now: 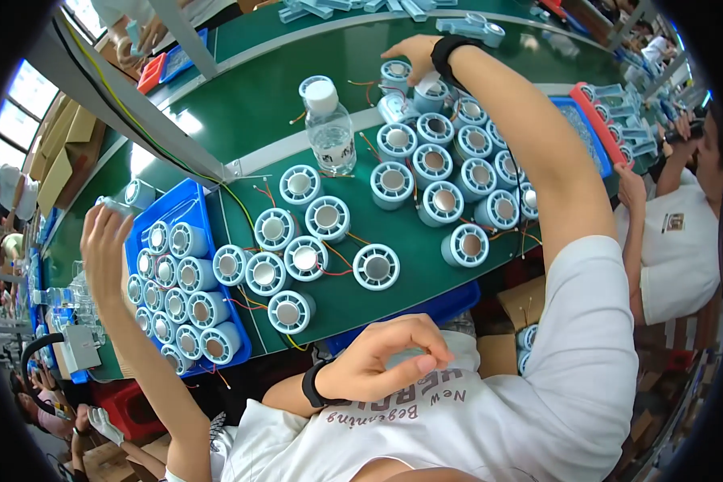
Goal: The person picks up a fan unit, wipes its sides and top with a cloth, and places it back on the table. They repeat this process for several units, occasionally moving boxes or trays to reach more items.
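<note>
My right hand (414,58), with a black wristband, reaches across the table to the far end of a cluster of light-blue cylindrical housings. Its fingers and thumb close round one light-blue cylindrical housing (395,74); part of the grip is hidden. A slotted ring and round centre show on the other housings (432,162), and thin red wires trail from several. Close to my chest, my left hand (390,353), also with a black band, hangs loosely curled with nothing visible in it. A looser group of housings (305,257) stands beyond it on the green table (337,297).
A clear bottle (329,132) with a white cap stands amid the housings. At left, another person's hand (108,249) is beside a blue tray (197,213) full of housings. A metal post (136,96) rises nearby. Red and blue trays (602,128) lie at right, near another person.
</note>
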